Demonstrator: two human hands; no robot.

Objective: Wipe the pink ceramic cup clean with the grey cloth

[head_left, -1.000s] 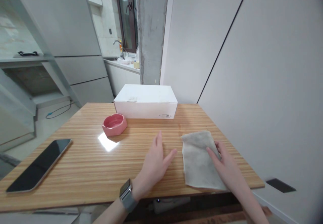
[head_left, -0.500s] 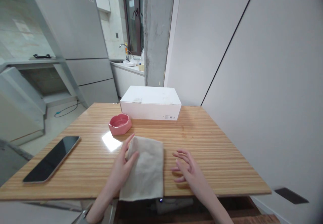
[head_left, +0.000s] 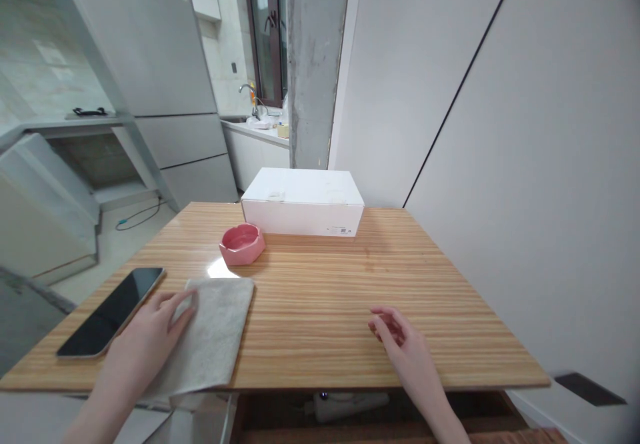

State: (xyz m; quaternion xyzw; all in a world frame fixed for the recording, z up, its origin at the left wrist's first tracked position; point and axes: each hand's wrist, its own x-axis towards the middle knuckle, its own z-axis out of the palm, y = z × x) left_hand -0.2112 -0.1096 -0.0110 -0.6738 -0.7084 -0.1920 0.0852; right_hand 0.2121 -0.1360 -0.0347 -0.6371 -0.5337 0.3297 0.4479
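Observation:
A folded greyish-beige cloth (head_left: 217, 337) lies flat at the left front of the wooden table, its near end reaching the front edge. My left hand (head_left: 150, 331) grips its left side, thumb on top and fingers at the far left corner. Part of the cloth is hidden under that hand. Close beside the same hand, on its left, is a black-screened smartphone (head_left: 113, 314). My right hand (head_left: 404, 344) hovers over the right front of the table, holding nothing, its fingers loosely curled and the thumb a little apart.
A pink angular ashtray (head_left: 242, 245) sits beyond the cloth. Behind it, a long white box (head_left: 303, 217) stands at the table's (head_left: 320, 297) far edge. Under the front edge is an open drawer (head_left: 280, 424) with a pale object inside. A white wall rises on the right.
My left hand has moved left, bringing the cloth from the table's middle to beside the smartphone. My right hand has shifted slightly right, its fingers more curled.

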